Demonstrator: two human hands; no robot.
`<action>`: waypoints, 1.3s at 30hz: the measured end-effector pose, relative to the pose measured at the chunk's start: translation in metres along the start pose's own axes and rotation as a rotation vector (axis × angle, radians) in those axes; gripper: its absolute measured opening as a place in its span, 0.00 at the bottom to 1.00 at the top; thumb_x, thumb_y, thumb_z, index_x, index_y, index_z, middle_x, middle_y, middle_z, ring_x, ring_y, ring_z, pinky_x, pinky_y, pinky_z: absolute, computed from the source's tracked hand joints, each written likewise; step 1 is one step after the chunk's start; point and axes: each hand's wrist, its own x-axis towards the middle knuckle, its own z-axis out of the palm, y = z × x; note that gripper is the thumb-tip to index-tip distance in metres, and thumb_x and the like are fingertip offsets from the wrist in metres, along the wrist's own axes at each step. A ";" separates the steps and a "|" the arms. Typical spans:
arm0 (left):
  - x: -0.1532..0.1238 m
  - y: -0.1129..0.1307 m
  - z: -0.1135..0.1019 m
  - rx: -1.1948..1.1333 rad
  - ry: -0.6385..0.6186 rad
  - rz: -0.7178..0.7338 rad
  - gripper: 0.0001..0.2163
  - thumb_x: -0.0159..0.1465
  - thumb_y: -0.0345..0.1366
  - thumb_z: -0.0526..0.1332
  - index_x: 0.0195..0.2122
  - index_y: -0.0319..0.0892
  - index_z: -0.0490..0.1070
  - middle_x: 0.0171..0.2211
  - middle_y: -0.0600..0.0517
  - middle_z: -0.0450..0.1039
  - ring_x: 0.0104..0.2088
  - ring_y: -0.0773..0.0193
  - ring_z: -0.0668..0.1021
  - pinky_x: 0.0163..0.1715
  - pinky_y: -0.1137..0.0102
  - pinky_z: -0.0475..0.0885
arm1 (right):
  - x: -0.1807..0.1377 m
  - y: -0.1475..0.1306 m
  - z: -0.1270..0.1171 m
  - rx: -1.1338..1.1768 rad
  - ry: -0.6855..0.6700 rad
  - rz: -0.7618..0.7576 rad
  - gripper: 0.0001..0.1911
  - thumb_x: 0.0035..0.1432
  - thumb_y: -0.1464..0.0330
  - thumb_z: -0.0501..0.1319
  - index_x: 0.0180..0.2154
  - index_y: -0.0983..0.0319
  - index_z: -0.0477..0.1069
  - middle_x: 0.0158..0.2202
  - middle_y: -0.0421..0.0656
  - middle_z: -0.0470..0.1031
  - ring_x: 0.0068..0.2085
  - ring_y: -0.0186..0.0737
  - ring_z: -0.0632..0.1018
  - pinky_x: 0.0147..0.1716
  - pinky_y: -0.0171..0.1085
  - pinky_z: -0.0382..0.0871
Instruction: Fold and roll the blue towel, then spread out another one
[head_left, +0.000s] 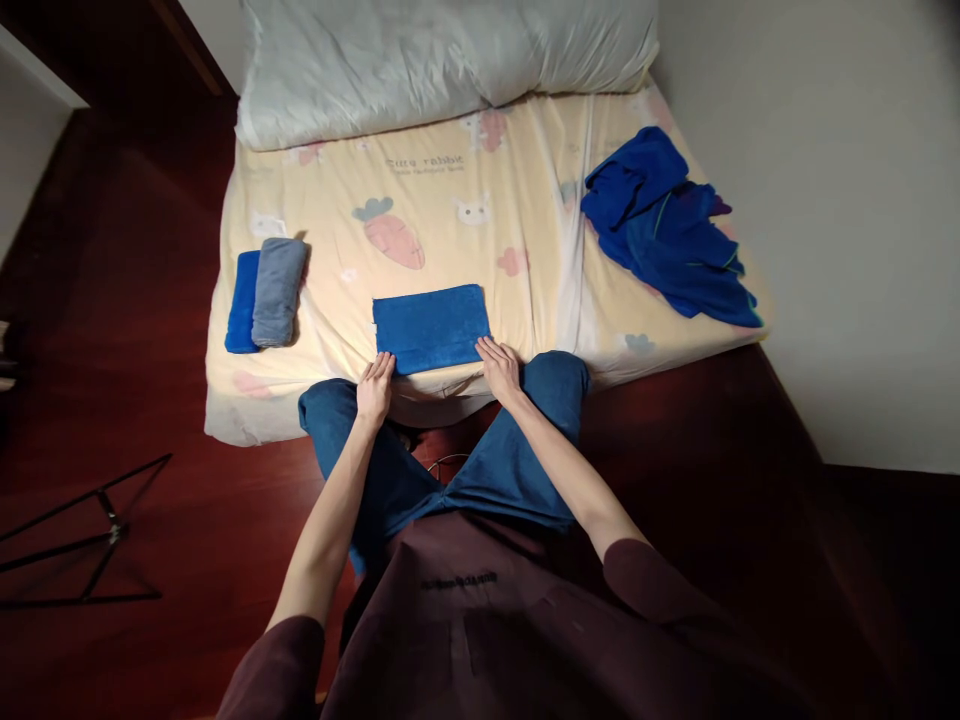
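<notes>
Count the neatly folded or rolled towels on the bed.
3. A flat folded blue towel lies at the near edge, touched by the left hand and right hand. A rolled blue towel and a rolled grey towel lie together at the left. The crumpled blue pile may hide more.

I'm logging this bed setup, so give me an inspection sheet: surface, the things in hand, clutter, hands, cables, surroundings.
Surface: bed sheet, cream with a carrot print, pillow at the far end.
Things in hand: folded blue towel flat at the near edge.
Clutter: rolled grey towel beside rolled blue towel on the left; loose blue pile on the right.
Hands: left hand and right hand open, fingertips on the folded towel's near corners.
Cables: thin wire on the floor between the knees.
Surroundings: dark wood floor, black stand legs, white wall.
</notes>
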 end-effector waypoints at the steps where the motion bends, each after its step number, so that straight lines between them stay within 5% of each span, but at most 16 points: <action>1: -0.003 0.001 -0.001 0.007 -0.010 0.003 0.28 0.68 0.23 0.47 0.69 0.37 0.67 0.69 0.40 0.64 0.72 0.53 0.64 0.72 0.54 0.59 | -0.002 0.000 -0.001 0.002 -0.004 -0.011 0.29 0.65 0.81 0.49 0.61 0.62 0.76 0.64 0.49 0.73 0.68 0.46 0.72 0.70 0.54 0.62; 10: -0.010 0.003 0.005 -0.077 0.051 -0.068 0.29 0.62 0.20 0.50 0.64 0.36 0.72 0.65 0.42 0.71 0.69 0.55 0.69 0.71 0.59 0.64 | -0.009 0.000 -0.002 0.026 0.036 0.002 0.30 0.57 0.85 0.55 0.56 0.61 0.80 0.61 0.46 0.77 0.64 0.45 0.77 0.65 0.48 0.69; 20: -0.001 -0.007 0.007 -0.302 0.204 -0.128 0.28 0.56 0.21 0.54 0.56 0.40 0.77 0.57 0.42 0.78 0.61 0.51 0.77 0.66 0.53 0.69 | -0.003 0.013 0.004 0.165 0.163 0.010 0.30 0.55 0.84 0.52 0.54 0.62 0.78 0.59 0.46 0.80 0.64 0.44 0.76 0.68 0.48 0.66; 24: 0.000 -0.006 0.007 -0.310 0.273 -0.203 0.17 0.68 0.32 0.57 0.56 0.40 0.75 0.50 0.40 0.79 0.51 0.49 0.80 0.57 0.54 0.74 | 0.001 0.016 0.008 0.261 0.272 0.130 0.18 0.65 0.74 0.56 0.53 0.61 0.76 0.54 0.50 0.81 0.57 0.47 0.80 0.61 0.46 0.73; 28: 0.001 -0.006 0.009 -0.330 0.278 -0.284 0.19 0.72 0.43 0.57 0.59 0.41 0.71 0.44 0.41 0.78 0.37 0.54 0.79 0.47 0.59 0.76 | 0.002 0.019 0.014 0.323 0.302 0.239 0.16 0.71 0.62 0.57 0.54 0.61 0.73 0.50 0.52 0.82 0.50 0.47 0.83 0.54 0.45 0.77; 35: 0.002 -0.003 0.009 -0.357 0.337 -0.272 0.19 0.73 0.47 0.55 0.58 0.41 0.70 0.46 0.41 0.78 0.43 0.51 0.80 0.49 0.60 0.74 | 0.004 0.021 0.019 0.368 0.328 0.252 0.21 0.72 0.53 0.55 0.53 0.60 0.74 0.51 0.52 0.82 0.51 0.48 0.82 0.56 0.47 0.77; 39: 0.003 0.001 0.007 -0.380 0.345 -0.291 0.19 0.73 0.46 0.56 0.59 0.41 0.70 0.42 0.44 0.79 0.37 0.55 0.80 0.45 0.62 0.75 | 0.004 0.022 0.019 0.370 0.300 0.274 0.22 0.72 0.52 0.54 0.53 0.60 0.74 0.50 0.52 0.82 0.51 0.49 0.82 0.56 0.48 0.76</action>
